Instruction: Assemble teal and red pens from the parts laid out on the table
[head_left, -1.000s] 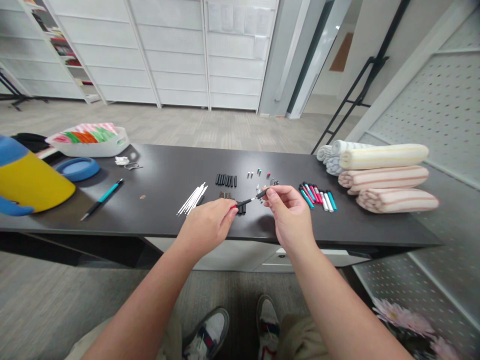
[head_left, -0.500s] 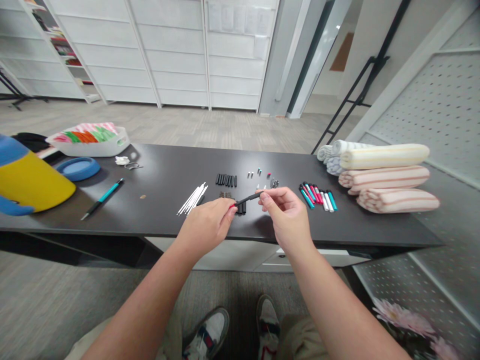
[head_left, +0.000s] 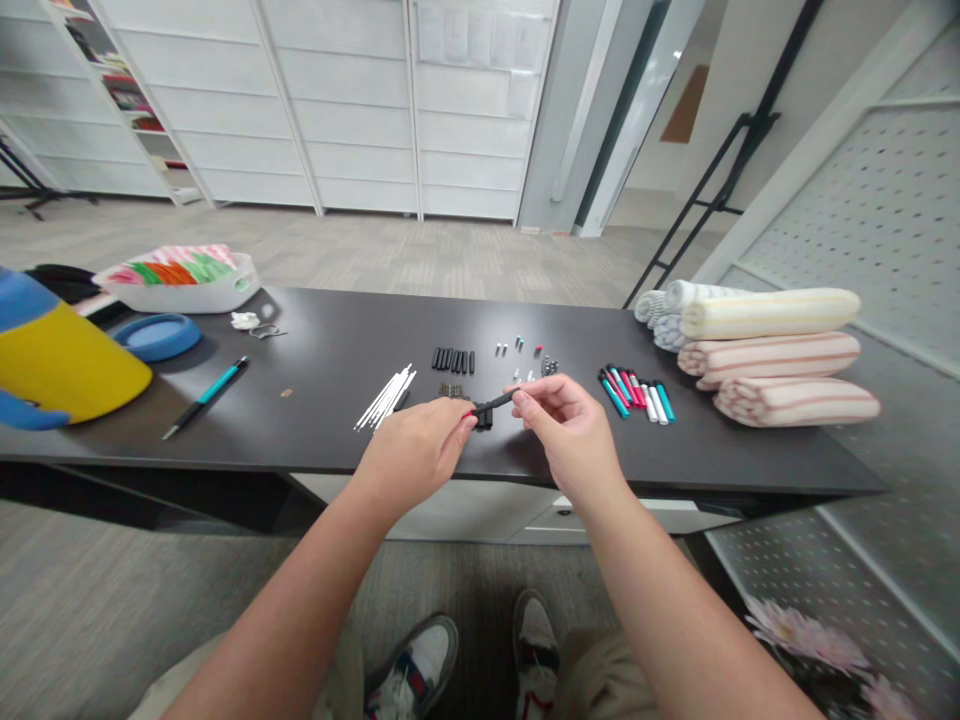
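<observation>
My left hand (head_left: 416, 440) pinches the left end of a black pen barrel (head_left: 495, 404), with a bit of red showing at its fingertips. At the other end of the barrel, the thumb and fingers of my right hand (head_left: 574, 430) are closed on it. The barrel is held above the table, tilted slightly up to the right. Beyond it lie a row of black tubes (head_left: 453, 360), small springs (head_left: 451, 391) and more black pieces (head_left: 486, 420) partly covered by my hands. White refills (head_left: 385, 397) fan out beside my left hand.
On the dark table (head_left: 322, 340), coloured pen barrels (head_left: 636, 393) lie right of small tips (head_left: 519, 343). Rolled towels (head_left: 780, 355) are stacked at the right end. A teal pen (head_left: 206, 397), a blue lid (head_left: 157, 338), a yellow container (head_left: 67, 350) and a white basket (head_left: 187, 292) occupy the left.
My right hand has shifted very slightly left along the black barrel, toward my left hand. My left hand stays almost where it was, and everything on the table looks unchanged.
</observation>
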